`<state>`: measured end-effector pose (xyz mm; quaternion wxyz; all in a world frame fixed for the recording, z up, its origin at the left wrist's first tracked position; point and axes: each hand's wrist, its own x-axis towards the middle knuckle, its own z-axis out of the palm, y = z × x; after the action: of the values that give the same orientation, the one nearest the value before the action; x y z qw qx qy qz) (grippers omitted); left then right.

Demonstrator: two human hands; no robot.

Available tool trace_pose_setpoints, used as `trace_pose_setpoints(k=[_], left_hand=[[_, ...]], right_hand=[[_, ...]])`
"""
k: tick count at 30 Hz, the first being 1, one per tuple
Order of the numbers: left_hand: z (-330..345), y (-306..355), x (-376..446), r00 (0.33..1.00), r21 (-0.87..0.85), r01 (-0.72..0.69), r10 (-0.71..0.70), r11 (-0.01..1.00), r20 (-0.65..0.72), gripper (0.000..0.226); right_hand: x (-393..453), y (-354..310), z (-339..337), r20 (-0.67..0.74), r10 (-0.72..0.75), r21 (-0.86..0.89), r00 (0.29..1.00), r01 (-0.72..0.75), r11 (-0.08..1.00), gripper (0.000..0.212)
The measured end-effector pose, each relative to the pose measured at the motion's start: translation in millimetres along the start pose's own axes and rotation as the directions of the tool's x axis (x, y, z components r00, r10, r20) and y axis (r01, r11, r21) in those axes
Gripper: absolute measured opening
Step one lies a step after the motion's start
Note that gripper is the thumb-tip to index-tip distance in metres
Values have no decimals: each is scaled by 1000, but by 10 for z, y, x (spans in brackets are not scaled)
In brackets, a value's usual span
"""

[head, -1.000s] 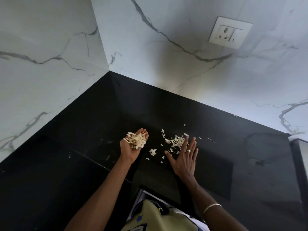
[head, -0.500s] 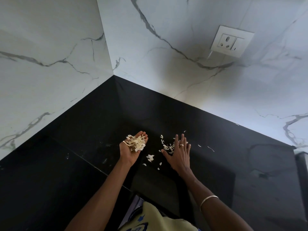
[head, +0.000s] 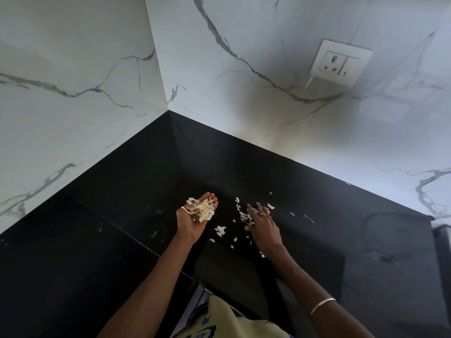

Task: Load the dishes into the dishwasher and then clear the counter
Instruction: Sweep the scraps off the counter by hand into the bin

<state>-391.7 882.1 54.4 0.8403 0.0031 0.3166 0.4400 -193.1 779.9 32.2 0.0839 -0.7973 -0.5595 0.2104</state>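
Peelings (head: 201, 210), pale and papery, sit heaped in the cupped palm of the left hand (head: 195, 219), which is turned palm-up above the black counter (head: 97, 252) with its fingers gently curved toward twelve o'clock. One thin curled strip hangs off the heap at its nine o'clock edge, over the base of the thumb.

At three o'clock from that hand, near but apart from it, the right hand (head: 264, 229) lies palm-down on the counter, fingers spread and bent a little at the knuckles, tips resting among loose scraps (head: 244, 215). A ring (head: 263, 214) shows on one finger and a thin bangle (head: 322, 305) circles the wrist. Whether the fingertips pinch any scrap cannot be told; they look to be pressing down on the pile.

More bits lie scattered around this hand: a white clump (head: 220, 231) in the gap between the two hands, at about eight o'clock from the right fingers; small flecks at six o'clock by the heel of the palm; a few slivers at two and three o'clock, well out toward the back edge.

White marble walls (head: 73, 93) with grey veins meet in a corner at twelve o'clock, and a white wall socket (head: 340, 62) sits on the wall at about one o'clock. A yellow garment (head: 231, 320) shows at six o'clock.
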Motion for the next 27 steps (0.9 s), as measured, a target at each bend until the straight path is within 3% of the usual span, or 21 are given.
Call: trace_pose_setpoints(k=[5, 9, 16, 18, 20, 22, 27], left_hand=[[13, -54, -19, 1000, -18, 11, -11, 1000, -9, 53], [16, -101, -11, 1000, -26, 11, -11, 1000, -1, 53], [31, -191, -40, 1000, -27, 10, -10, 1000, 17, 51], [48, -220, -64, 1000, -30, 14, -14, 999, 21, 51], [64, -241, -105, 999, -25, 17, -16, 1000, 31, 51], [58, -264, -133, 1000, -22, 18, -18, 1000, 19, 51], [22, -363, -192, 1000, -14, 27, -27, 1000, -15, 54]], right_hand=[[-18, 15, -148, -71, -56, -117, 996, 48, 992, 55], [-20, 41, -214, -113, -33, -130, 993, 18, 991, 20], [-98, 34, -239, -90, -21, -83, 996, 13, 996, 24], [-105, 20, -283, -128, 38, -4, 991, -38, 999, 35], [-83, 3, -331, -198, 87, 140, 976, -59, 988, 23], [-96, -82, -400, -260, 75, 260, 963, -5, 966, 9], [-232, -575, -554, -288, -73, 397, 955, 188, 898, 12]])
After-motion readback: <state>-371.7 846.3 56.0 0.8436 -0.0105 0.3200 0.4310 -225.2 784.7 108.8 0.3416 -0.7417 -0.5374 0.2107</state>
